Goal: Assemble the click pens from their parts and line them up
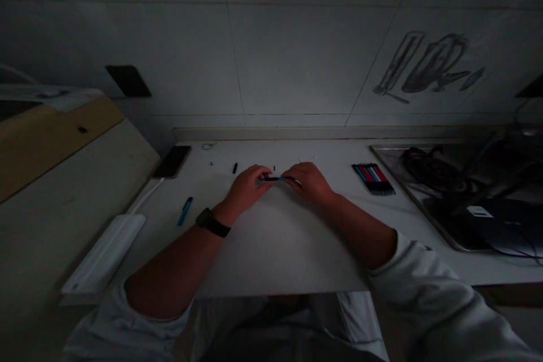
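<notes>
My left hand (248,186) and my right hand (309,181) rest on the white table (275,237), fingers curled, both pinching the ends of a thin dark pen with a blue section (276,179) held level between them. A black watch (212,222) is on my left wrist. A small black cap-like piece (235,168) and another tiny dark bit (274,168) lie just beyond the hands. The scene is dim.
A blue pen part (185,211) lies left of my forearm. A row of several coloured pens (373,178) sits to the right. A phone (172,161), a white flat device (106,251), and a metal tray with cables (458,198) border the table.
</notes>
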Action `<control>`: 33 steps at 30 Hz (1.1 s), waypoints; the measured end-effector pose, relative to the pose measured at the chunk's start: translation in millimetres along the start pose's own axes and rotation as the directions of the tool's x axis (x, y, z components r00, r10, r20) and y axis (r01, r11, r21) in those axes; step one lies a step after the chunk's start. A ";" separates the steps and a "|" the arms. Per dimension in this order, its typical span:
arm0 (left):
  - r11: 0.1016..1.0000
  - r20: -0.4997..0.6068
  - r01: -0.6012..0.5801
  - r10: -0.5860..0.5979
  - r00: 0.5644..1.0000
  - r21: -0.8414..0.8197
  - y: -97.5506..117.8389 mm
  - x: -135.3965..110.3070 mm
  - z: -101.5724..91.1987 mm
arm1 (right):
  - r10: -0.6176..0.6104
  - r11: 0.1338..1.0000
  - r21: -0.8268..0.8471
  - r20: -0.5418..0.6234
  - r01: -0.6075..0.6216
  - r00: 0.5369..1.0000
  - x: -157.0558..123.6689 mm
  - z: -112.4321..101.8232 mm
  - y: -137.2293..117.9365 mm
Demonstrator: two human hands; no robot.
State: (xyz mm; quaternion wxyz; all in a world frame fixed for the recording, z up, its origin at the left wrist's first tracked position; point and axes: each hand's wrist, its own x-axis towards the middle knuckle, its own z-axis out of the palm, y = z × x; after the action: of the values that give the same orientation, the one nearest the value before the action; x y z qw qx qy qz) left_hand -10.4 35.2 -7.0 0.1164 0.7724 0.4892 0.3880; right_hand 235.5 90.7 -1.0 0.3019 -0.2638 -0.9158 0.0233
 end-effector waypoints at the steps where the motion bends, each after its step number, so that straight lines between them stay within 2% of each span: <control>1: 1.000 -0.011 0.010 -0.010 1.000 -0.002 -0.1 0.0 -0.6 | 0.001 1.000 0.001 -0.003 -0.001 1.000 0.1 -0.5 -0.1; 5: 0.999 0.012 0.030 -0.030 0.999 0.020 1.3 1.6 -4.0 | -0.009 1.000 -0.006 -0.020 0.009 1.000 0.4 -2.3 -1.4; 9: 1.000 0.054 -0.014 0.013 0.998 0.014 1.3 3.2 -3.8 | -0.024 1.000 -0.014 -0.034 0.024 0.999 0.4 -2.6 -2.6; 15: 0.999 0.000 0.001 -0.001 1.000 -0.036 -3.8 1.1 0.3 | -0.013 1.000 -0.013 -0.045 0.012 0.999 0.1 -2.4 0.0; 22: 1.000 0.063 0.003 -0.005 0.998 0.025 -3.1 1.9 -4.4 | -0.020 1.000 -0.024 -0.016 0.019 1.000 0.3 -2.4 -0.9; 27: 0.998 0.081 -0.028 0.025 0.996 0.047 0.8 2.0 -8.6 | -0.009 0.999 -0.032 -0.036 0.008 0.999 0.3 -3.0 -1.3; 33: 0.999 0.101 -0.043 0.042 0.994 0.008 0.6 3.7 -8.0 | -0.027 0.999 -0.030 -0.046 0.026 0.999 1.0 -3.1 -0.3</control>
State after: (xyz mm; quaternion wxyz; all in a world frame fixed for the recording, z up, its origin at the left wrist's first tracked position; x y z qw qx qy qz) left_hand -14.9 36.5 0.5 0.1288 0.8020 0.4679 0.3483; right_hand 236.4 90.6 2.2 0.3193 -0.2565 -0.9123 -0.0004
